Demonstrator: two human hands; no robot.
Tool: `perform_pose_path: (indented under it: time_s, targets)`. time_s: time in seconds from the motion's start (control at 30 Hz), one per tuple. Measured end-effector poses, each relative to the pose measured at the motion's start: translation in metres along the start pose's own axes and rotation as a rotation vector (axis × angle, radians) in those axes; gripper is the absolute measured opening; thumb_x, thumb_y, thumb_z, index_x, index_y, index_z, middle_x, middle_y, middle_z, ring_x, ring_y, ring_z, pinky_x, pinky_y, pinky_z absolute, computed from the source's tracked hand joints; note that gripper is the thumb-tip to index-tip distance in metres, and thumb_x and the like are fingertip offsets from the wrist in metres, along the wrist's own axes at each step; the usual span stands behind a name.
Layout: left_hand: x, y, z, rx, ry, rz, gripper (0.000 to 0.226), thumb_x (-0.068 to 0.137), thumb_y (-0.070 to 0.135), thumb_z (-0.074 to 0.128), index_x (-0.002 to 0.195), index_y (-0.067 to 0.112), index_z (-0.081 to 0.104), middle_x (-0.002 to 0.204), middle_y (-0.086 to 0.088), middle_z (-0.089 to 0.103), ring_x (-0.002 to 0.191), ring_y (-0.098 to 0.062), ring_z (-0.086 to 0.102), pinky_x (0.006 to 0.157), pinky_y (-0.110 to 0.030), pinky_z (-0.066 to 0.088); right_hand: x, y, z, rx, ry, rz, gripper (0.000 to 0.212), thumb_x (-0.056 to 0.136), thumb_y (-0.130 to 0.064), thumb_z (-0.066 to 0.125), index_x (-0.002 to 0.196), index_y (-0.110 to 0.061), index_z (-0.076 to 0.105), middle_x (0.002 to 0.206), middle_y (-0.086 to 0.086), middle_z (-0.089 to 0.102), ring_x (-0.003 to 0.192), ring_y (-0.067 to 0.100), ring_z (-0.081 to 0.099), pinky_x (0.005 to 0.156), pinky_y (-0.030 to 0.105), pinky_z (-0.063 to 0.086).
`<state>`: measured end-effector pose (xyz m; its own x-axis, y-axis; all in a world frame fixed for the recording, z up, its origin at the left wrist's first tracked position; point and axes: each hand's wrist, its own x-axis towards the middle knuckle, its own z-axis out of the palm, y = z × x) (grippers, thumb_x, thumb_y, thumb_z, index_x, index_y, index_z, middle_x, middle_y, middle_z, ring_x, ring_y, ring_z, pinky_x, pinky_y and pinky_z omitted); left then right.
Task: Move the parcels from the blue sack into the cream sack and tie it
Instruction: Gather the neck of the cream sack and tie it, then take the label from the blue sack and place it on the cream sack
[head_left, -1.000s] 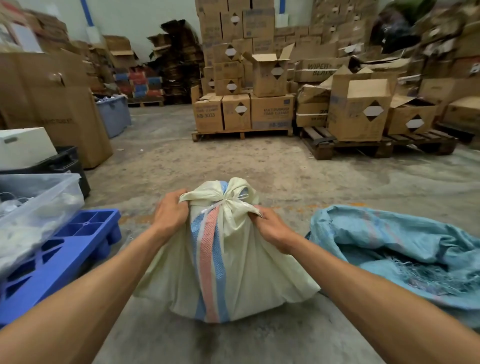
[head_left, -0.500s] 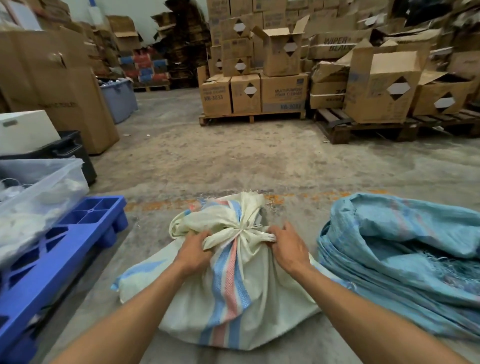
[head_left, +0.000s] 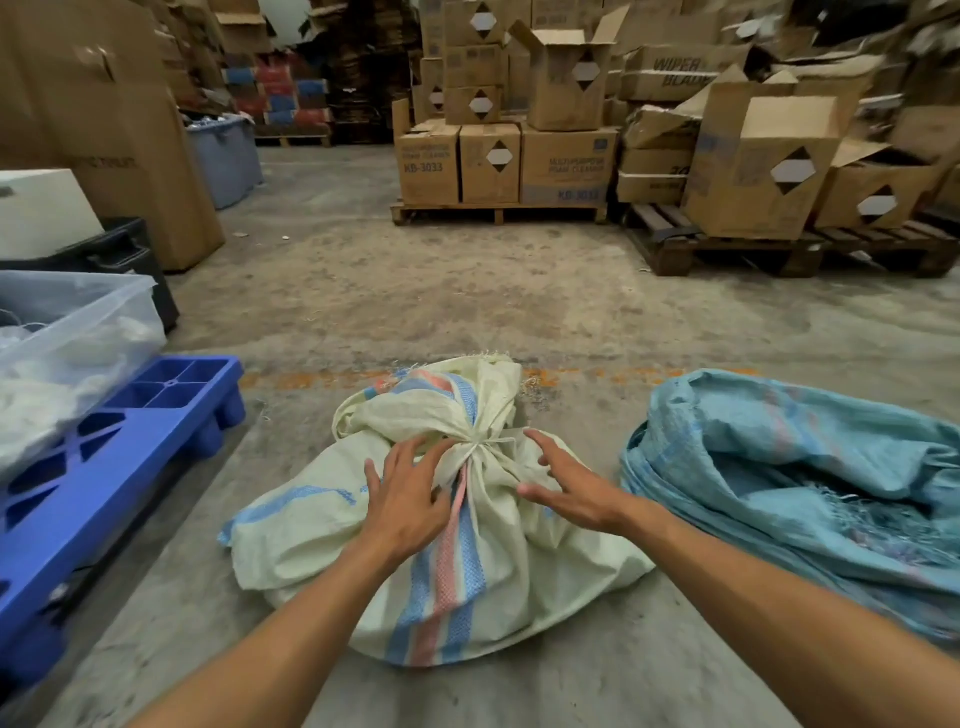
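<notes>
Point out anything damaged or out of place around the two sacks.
The blue sack lies slumped with frayed loose threads at its mouth. The cream sack is tied but tipped over. No spills.

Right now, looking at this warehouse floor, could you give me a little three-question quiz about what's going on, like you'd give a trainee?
1. True or false: the neck of the cream sack is already tied with a string.
2. Which sack lies slumped and open-mouthed on the person's right? A) the blue sack B) a black sack C) a red sack
3. Fill in: the left hand and right hand both have their fingers ____ (spread or clenched).

Key: 1 true; 2 A; 3 spread. The left hand rests on the cream sack; whether the right hand touches it cannot be told.
</notes>
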<state>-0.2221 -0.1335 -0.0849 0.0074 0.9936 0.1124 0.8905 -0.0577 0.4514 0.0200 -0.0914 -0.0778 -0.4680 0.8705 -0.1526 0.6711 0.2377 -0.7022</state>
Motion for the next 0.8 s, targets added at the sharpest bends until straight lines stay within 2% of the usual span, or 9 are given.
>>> perform_pose_path:
  time_s: [0.07,0.13,0.2,0.3,0.4,0.57,0.63,0.73,0.8]
  targets:
    - [0.001,0.011,-0.004,-0.009,0.048,0.122,0.061,0.083,0.016,0.050,0.142,0.034,0.043,0.143,0.003,0.037,0.138,-0.020,0.027,0.118,-0.054,0.013,-0.017,-0.016,-0.019,-0.024,-0.002,-0.012,0.088,0.088,-0.055,0.063,0.154,-0.037,0.008,0.153,0.004,0.031,0.136,0.015,0.036,0.105,0.028,0.034]
    - [0.006,0.027,-0.008,-0.036,0.011,0.246,0.066,0.077,0.009,0.049,0.139,0.031,0.047,0.133,0.004,0.048,0.129,-0.019,0.039,0.111,-0.042,0.030,-0.036,-0.030,-0.040,-0.090,-0.022,-0.015,0.086,0.091,-0.047,0.063,0.156,-0.032,0.008,0.155,0.004,0.031,0.134,0.012,0.036,0.100,0.022,0.031]
    - [0.008,0.048,-0.010,-0.119,-0.103,0.288,0.067,0.074,0.003,0.047,0.136,0.027,0.052,0.123,0.004,0.057,0.119,-0.016,0.049,0.103,-0.035,0.041,-0.054,-0.036,-0.057,-0.189,-0.041,-0.001,0.087,0.093,-0.043,0.062,0.157,-0.029,0.005,0.157,0.006,0.029,0.140,0.016,0.034,0.103,0.022,0.030]
    - [0.010,0.085,-0.007,-0.176,-0.188,0.304,0.057,0.073,0.001,0.044,0.122,0.023,0.064,0.105,0.005,0.068,0.101,-0.013,0.061,0.092,-0.036,0.050,-0.091,-0.034,-0.074,-0.271,-0.032,0.028,0.086,0.094,-0.043,0.062,0.156,-0.032,0.003,0.155,0.005,0.032,0.140,0.016,0.034,0.107,0.025,0.029]
    - [0.006,0.133,0.009,-0.237,-0.242,0.338,0.042,0.080,0.006,0.049,0.114,0.020,0.069,0.088,0.003,0.071,0.087,-0.015,0.066,0.084,-0.033,0.053,-0.136,-0.018,-0.086,-0.278,0.070,0.092,0.086,0.093,-0.039,0.064,0.157,-0.028,0.007,0.152,0.006,0.037,0.138,0.015,0.037,0.103,0.020,0.030]
    - [-0.002,0.196,0.045,-0.327,-0.390,0.318,0.032,0.087,0.011,0.056,0.117,0.015,0.068,0.083,-0.002,0.068,0.082,-0.019,0.067,0.078,-0.030,0.053,-0.197,0.020,-0.107,-0.229,0.231,0.197,0.076,0.096,-0.032,0.061,0.155,-0.020,0.015,0.139,0.001,0.042,0.119,0.013,0.046,0.099,0.018,0.033]
    - [0.000,0.215,0.055,-0.378,-0.436,0.295,0.031,0.091,0.009,0.054,0.120,0.012,0.065,0.083,-0.001,0.068,0.076,-0.015,0.066,0.063,-0.019,0.052,-0.210,0.040,-0.109,-0.216,0.271,0.237,0.075,0.097,-0.036,0.059,0.155,-0.020,0.015,0.141,0.005,0.044,0.123,0.019,0.049,0.096,0.021,0.035]
    - [-0.004,0.251,0.079,-0.548,-0.486,0.165,0.027,0.099,0.009,0.048,0.124,0.003,0.057,0.088,-0.008,0.063,0.069,-0.018,0.059,0.047,-0.013,0.044,-0.229,0.089,-0.110,-0.188,0.324,0.297,0.075,0.096,-0.044,0.057,0.155,-0.022,0.018,0.141,0.013,0.049,0.124,0.024,0.052,0.101,0.031,0.041]
    - [-0.006,0.265,0.095,-0.674,-0.504,0.040,0.027,0.102,0.012,0.047,0.126,0.001,0.052,0.090,-0.009,0.058,0.067,-0.018,0.053,0.047,-0.017,0.043,-0.239,0.118,-0.111,-0.160,0.352,0.339,0.070,0.096,-0.047,0.056,0.153,-0.021,0.025,0.141,0.011,0.049,0.127,0.023,0.050,0.100,0.031,0.040]
